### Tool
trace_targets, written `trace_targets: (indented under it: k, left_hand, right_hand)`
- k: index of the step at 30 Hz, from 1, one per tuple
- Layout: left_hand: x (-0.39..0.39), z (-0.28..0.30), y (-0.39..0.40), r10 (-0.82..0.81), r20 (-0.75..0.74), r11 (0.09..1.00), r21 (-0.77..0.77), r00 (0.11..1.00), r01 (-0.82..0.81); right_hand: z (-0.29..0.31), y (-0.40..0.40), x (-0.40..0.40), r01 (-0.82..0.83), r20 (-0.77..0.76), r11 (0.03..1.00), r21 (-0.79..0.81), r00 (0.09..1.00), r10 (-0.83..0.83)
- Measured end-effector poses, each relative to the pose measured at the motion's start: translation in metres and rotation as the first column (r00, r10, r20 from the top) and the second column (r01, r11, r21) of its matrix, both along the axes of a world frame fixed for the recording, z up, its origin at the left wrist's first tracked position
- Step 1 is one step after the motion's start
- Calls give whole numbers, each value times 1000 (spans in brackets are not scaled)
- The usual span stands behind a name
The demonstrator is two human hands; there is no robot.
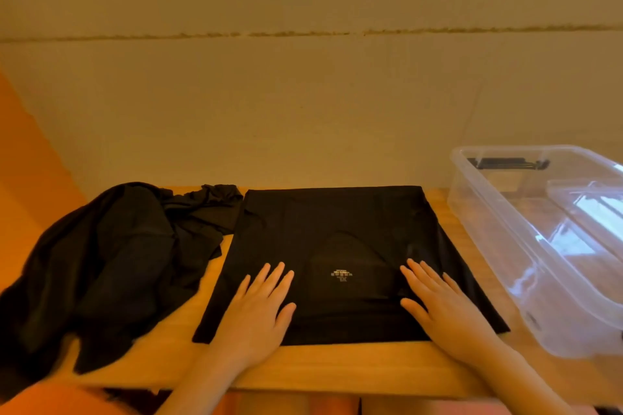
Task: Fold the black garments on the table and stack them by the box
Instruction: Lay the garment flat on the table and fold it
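Note:
A black garment lies spread flat on the middle of the wooden table, its neck label facing up near the front. My left hand presses flat on its near left part, fingers straight. On its near right part my right hand lies flat too, fingers spread. A heap of crumpled black garments sits at the table's left and hangs over the left edge. The clear plastic box stands at the right, beside the flat garment.
A beige wall rises right behind the table's far edge. Inside the clear box lies a transparent lid or tray. The table's front edge runs just under my wrists.

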State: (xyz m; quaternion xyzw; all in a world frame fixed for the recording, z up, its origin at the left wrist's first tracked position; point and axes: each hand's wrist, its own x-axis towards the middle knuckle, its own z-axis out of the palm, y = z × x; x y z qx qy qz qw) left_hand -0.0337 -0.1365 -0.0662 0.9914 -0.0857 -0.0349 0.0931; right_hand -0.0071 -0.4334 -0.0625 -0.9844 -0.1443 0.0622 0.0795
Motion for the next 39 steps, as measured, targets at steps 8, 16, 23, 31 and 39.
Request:
trace_targets:
  k: [8, 16, 23, 31, 39]
  left_hand:
    - [-45, 0, 24, 84, 23, 996, -36, 996, -83]
    - [-65, -1, 31, 30, 1, 1000, 1, 1000, -30]
    - [-89, -5, 42, -46, 64, 998, 56, 997, 42]
    - [-102, -18, 60, -116, 286, 993, 69, 951, 100]
    - [-117, -4, 75, 229, 307, 875, -481, 924, -57]
  right_hand:
    - [7, -19, -40, 1, -14, 1000, 20, 1000, 0]
    - [1, -25, -60, -6, 2, 1000, 4, 1000, 5]
    - [-5, -29, -90, -87, 101, 994, -60, 991, 93]
    - [-18, -43, -106, -74, 229, 989, -132, 968, 103]
    - [-15, -63, -117, -37, 376, 981, 191, 926, -39]
